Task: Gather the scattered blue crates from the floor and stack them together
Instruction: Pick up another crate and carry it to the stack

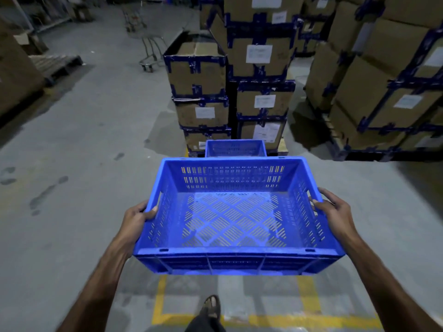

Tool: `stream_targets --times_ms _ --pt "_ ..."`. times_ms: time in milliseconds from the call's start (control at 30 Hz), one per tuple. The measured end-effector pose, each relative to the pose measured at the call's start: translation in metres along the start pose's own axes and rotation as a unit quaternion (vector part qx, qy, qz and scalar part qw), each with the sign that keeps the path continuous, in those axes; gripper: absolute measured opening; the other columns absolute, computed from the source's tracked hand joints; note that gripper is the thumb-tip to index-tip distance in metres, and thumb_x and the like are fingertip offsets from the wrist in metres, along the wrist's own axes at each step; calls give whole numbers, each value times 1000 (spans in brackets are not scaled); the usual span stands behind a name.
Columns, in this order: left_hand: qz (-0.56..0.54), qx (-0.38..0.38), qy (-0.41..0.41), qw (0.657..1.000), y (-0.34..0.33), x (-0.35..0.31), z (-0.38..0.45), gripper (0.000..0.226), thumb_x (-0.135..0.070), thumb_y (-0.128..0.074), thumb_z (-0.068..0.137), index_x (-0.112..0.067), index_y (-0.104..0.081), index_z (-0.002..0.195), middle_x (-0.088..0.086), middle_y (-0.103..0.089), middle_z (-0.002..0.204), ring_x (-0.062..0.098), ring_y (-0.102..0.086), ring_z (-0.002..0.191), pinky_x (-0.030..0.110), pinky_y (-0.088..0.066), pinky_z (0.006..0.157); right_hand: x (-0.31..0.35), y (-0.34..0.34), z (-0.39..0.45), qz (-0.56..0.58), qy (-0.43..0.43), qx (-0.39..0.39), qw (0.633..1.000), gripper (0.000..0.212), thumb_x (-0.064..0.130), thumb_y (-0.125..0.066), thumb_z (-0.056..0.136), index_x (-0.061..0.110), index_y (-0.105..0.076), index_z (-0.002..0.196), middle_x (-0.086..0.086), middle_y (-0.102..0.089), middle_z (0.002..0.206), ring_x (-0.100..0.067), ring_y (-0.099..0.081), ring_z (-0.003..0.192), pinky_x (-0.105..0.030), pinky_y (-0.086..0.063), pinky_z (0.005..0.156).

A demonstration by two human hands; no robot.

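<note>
Yellow painted lines [309, 321] mark the grey concrete floor [84, 178] at the person's feet, where one sandalled foot [212, 305] shows. Above them, a rectangular blue plastic crate [237, 257] with slotted walls and a diamond-patterned perforated base is carried in the air, level. The left hand [137, 218] has a clenched grip on the crate's left rim, thumb inside the wall; the right hand [335, 212] grasps the right rim the same way. Just beyond, a second blue plastic crate [236, 148] sits on the floor against stacked brown cardboard boxes [261, 101], edged in dark blue tape and bearing white labels. Further off stand a metal trolley [149, 49] and a low wooden pallet [57, 64].
</note>
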State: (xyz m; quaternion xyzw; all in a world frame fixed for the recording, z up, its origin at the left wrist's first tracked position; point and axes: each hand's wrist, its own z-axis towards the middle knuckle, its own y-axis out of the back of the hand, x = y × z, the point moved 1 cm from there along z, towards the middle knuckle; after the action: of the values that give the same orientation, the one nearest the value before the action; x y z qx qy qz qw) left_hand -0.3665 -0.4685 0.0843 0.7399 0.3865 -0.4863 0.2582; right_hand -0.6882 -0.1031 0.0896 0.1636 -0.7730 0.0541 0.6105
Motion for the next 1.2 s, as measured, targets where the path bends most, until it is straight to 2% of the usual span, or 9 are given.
stream_targets --times_ms 133,233,333,467,667,800,933,1100,1200 --pt "14 23 7 1000 -9 -31 70 24 0 -58 99 -6 -72 118 9 -76 80 23 -71 59 36 -60 51 11 -27 32 17 -6 -32 999 46 -2 -63 95 14 -61 138 8 -77 75 -11 -70 69 -29 -61 64" --pt "37 40 1 999 -23 -50 117 25 0 -58 99 -5 -71 119 6 -76 77 21 -71 58 36 -60 50 14 -39 53 21 -15 -64 998 47 -4 -61 95 14 -61 138 9 -77 74 -6 -69 64 -25 -59 62" --pt "48 60 0 997 -38 -62 152 26 -1 -58 99 -6 -71 122 6 -77 78 22 -71 58 36 -60 51 18 -45 74 23 -17 -88 996 47 -4 -61 94 14 -61 138 10 -77 74 -5 -70 65 -25 -59 65" --pt "53 67 8 996 -59 -79 191 25 -1 -58 99 -9 -72 118 6 -76 77 22 -70 57 36 -61 52 28 -53 116 16 -17 -88 996 47 1 -63 95 13 -60 141 8 -76 72 -19 -68 79 -42 -59 83" --pt "57 51 13 997 -93 -95 253 23 0 -58 99 -8 -73 114 10 -75 83 21 -71 60 36 -61 55 32 -69 206 12 -12 -71 997 45 -1 -63 95 12 -61 138 8 -75 69 -22 -67 82 -37 -56 81" --pt "63 30 14 997 -121 -110 298 24 -1 -59 98 -9 -74 115 16 -74 92 25 -70 65 40 -60 65 34 -77 278 25 -25 -54 998 47 -2 -62 93 16 -62 137 -7 -79 88 -24 -68 88 -43 -58 86" --pt "67 8 12 998 -153 -129 334 24 -2 -58 99 -10 -74 116 17 -74 94 26 -70 66 40 -61 63 51 -84 346 25 -41 -29 998 48 -2 -62 93 26 -62 133 7 -78 78 -20 -70 82 -29 -61 70" --pt "59 -23 18 998 -186 -135 375 19 -2 -58 99 -11 -73 108 7 -76 80 22 -72 62 40 -62 58 65 -91 423 -8 -39 -11 999 47 -1 -62 93 18 -63 136 -10 -76 92 -26 -68 83 -32 -60 71" --pt "62 -48 21 997 -194 -127 392 20 0 -58 98 -8 -73 110 4 -75 76 18 -70 60 38 -61 64 67 -99 460 -28 -45 1 999 46 1 -63 93 14 -64 137 -15 -76 99 -28 -69 88 -44 -60 85"
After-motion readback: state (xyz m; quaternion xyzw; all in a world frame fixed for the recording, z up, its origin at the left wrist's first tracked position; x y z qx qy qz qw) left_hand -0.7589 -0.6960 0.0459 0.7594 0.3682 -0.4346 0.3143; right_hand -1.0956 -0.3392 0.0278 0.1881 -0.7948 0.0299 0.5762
